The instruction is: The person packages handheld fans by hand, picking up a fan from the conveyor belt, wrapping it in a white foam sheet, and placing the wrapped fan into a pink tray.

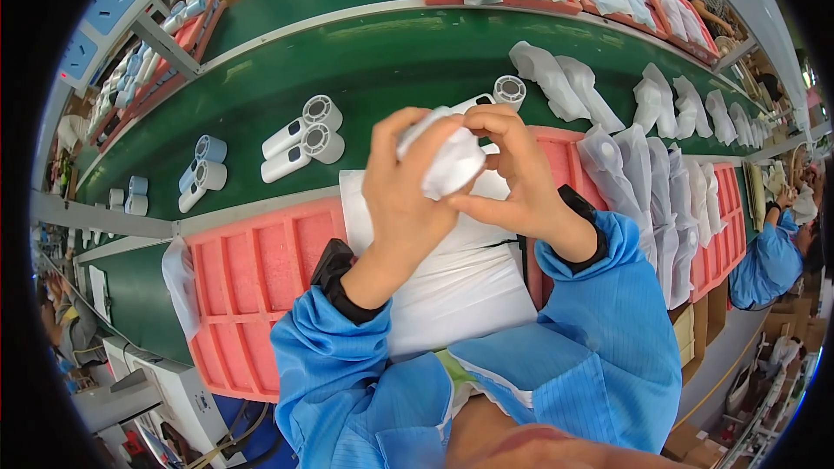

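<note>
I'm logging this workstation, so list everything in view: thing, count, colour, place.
bagged white item: one, white, gripped between both hands above the white sheet
white sheet: one, white, on the bench under the hands
empty foam tray: one, pink, left of the sheet
loaded foam tray: one, pink, right of the sheet, filled with bagged items
handheld fans: several, white and pale blue, lying on the green belt
green belt: one, green, beyond the trays
bagged pieces on belt: many, white, on the right part
co-worker: one, blue coat, far right
sleeves: two, blue
left hand: holds the item
right hand: holds the item
</note>
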A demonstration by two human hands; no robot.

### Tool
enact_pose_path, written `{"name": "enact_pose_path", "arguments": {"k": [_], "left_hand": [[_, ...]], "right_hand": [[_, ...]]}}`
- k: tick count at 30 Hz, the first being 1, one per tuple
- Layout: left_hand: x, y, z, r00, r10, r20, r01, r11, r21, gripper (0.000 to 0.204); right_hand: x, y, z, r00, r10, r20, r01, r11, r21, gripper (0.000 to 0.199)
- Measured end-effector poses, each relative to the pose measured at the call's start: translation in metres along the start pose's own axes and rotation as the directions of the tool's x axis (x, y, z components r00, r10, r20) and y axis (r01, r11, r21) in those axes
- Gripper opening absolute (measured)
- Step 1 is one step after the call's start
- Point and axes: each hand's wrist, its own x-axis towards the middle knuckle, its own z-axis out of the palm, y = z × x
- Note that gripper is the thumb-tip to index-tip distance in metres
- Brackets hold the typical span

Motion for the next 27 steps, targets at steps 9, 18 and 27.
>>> {"name": "enact_pose_path", "arguments": {"k": [9, 18, 27], "left_hand": [[0.015, -0.004, -0.030, 0.972, -0.214, 0.098, 0.213, 0.624, -0.752, 0.045], [0.001, 0.006, -0.018, 0.981, 0.009, -0.194, -0.043, 0.984, -0.171, 0.031], [0.020, -0.029, -0.040, 0.894, -0.416, -0.169, 0.283, 0.814, -0.508, 0.015]], "right_hand": [[0.004, 0.015, -0.013, 0.949, -0.039, 0.314, 0.077, 0.991, -0.111, 0.057], [-0.008, 0.010, 0.004, 0.989, 0.060, 0.137, 0.028, 0.827, -0.561, 0.043], [-0.002, -0.004, -0.008, 0.857, 0.216, 0.467, -0.251, 0.968, 0.013, 0.044]]}}
